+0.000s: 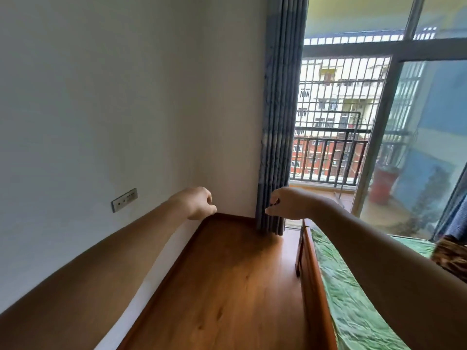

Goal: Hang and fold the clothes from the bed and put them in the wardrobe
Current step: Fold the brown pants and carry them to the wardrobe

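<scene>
Both my arms reach straight out over the wooden floor toward the room's corner. My left hand (pixel 199 203) is in front of the white wall, fingers curled in, and holds nothing. My right hand (pixel 283 203) hovers level with it near the curtain's foot, fingers curled and thumb out, with nothing visible in it. The bed (pixel 313 281), with a wooden side rail and a green sheet, runs along the right. A brown patterned garment (pixel 452 256) lies on the bed at the right edge of view, partly behind my right arm. No wardrobe is in view.
A grey-blue curtain (pixel 278 122) hangs in the corner beside an open glass balcony door (pixel 379 137). The white wall on the left has a socket plate (pixel 124 200). A strip of wooden floor (pixel 222 286) runs between wall and bed.
</scene>
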Demonstrator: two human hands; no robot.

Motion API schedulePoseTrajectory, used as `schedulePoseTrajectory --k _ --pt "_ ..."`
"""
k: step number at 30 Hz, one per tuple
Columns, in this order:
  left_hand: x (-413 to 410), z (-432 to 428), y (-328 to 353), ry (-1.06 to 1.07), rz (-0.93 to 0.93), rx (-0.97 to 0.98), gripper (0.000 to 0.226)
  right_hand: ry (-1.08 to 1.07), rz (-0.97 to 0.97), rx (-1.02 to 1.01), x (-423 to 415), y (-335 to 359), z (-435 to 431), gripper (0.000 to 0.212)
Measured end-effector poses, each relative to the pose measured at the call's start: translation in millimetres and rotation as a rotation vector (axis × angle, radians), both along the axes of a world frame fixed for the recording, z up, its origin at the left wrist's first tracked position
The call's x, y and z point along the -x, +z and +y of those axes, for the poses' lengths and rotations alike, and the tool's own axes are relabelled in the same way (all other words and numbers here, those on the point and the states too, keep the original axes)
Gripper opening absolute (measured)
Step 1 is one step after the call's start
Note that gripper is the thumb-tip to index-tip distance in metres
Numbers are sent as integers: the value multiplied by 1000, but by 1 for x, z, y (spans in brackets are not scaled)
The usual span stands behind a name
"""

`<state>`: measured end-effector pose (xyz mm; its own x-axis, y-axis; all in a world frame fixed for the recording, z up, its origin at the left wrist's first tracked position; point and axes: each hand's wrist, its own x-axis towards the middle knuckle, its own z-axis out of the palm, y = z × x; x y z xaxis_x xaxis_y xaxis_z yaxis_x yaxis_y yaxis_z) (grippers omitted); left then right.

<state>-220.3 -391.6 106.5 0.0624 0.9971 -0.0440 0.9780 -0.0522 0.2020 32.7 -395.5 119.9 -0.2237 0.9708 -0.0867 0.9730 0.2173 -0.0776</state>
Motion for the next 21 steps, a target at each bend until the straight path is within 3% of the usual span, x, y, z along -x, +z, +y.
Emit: schedulePoseTrajectory --k 10,21 --pt "-80 228 29 -102 -27 -41 38 -54 -17 -88 -74 23 202 45" --pt "-125 509 -5 -287 -60 -25 35 -233 15 -88 -122 -14 439 44"
